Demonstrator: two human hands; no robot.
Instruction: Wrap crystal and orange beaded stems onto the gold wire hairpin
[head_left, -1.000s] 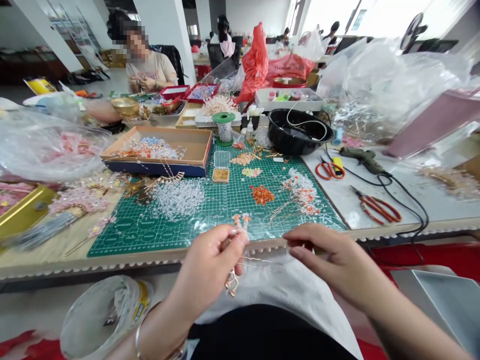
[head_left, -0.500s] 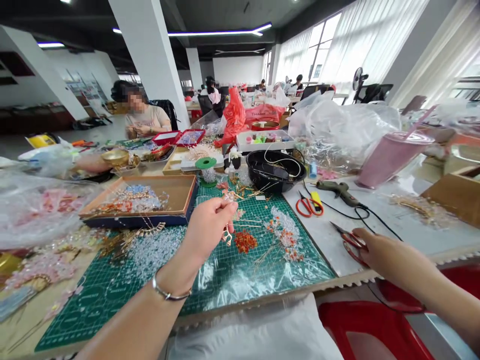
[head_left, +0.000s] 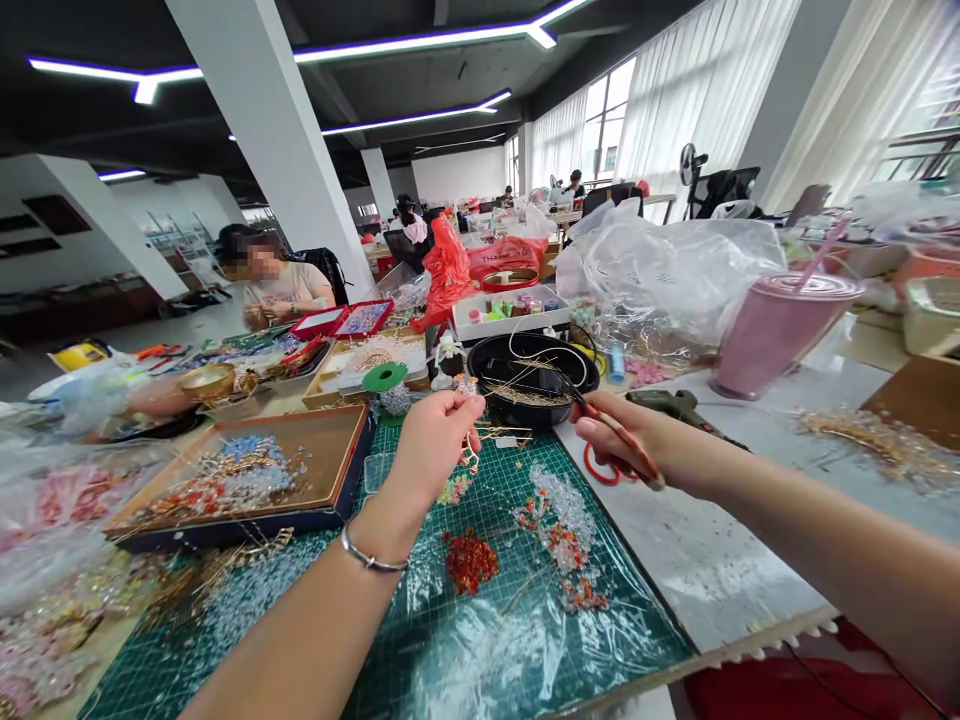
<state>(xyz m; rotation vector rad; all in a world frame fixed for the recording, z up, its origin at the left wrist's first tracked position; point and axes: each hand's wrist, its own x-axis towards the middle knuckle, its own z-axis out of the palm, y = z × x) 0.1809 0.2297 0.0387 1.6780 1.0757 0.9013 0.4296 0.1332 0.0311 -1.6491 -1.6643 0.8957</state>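
My left hand (head_left: 441,440) is closed in a pinch on a gold hairpin (head_left: 510,432). Its prongs point right, and small beads show at my fingertips. My right hand (head_left: 637,440) grips red-handled pliers (head_left: 624,447), their dark tip pointing up and left near the rim of a black bowl (head_left: 491,400). Below my hands, a heap of red-orange beads (head_left: 471,562) and a spread of clear and orange beads (head_left: 562,530) lie on the green cutting mat (head_left: 517,650). Orange-handled scissors (head_left: 600,470) lie partly hidden beneath my right hand.
A bead-filled box (head_left: 352,450) stands left, near a green spool (head_left: 385,377). To the right are a glue gun (head_left: 686,412), a pink tumbler (head_left: 780,335) and plastic bags (head_left: 660,270). A co-worker (head_left: 281,280) sits across the table at the left.
My right hand has lifted the pliers from the right side of the table and brought them left, close to the black bowl. My left hand still pinches the hairpin. The view has tilted up.
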